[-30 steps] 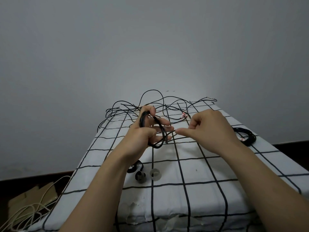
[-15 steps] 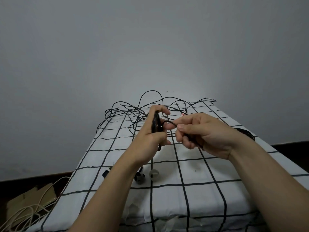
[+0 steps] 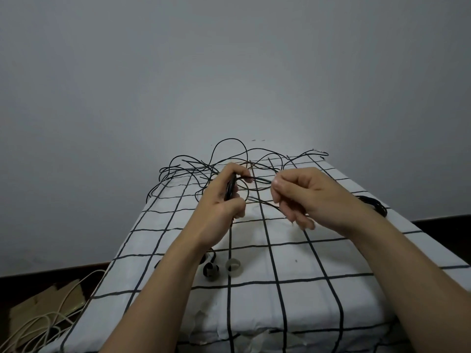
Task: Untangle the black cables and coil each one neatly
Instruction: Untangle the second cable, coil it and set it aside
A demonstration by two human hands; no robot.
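Clutching a small coil (image 3: 231, 187) of black cable, the left hand (image 3: 222, 203) is raised above the checked tablecloth (image 3: 257, 266); the right hand (image 3: 307, 197) pinches its loose strand (image 3: 258, 179). A tangle (image 3: 190, 168) of cables lies at the far edge.

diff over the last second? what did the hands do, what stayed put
The right hand went in against the left hand, then drew back to the right, pinching the cable strand that runs between them. The left hand gripped the coil throughout. The tangle, finished coil and two small rolls stayed put.
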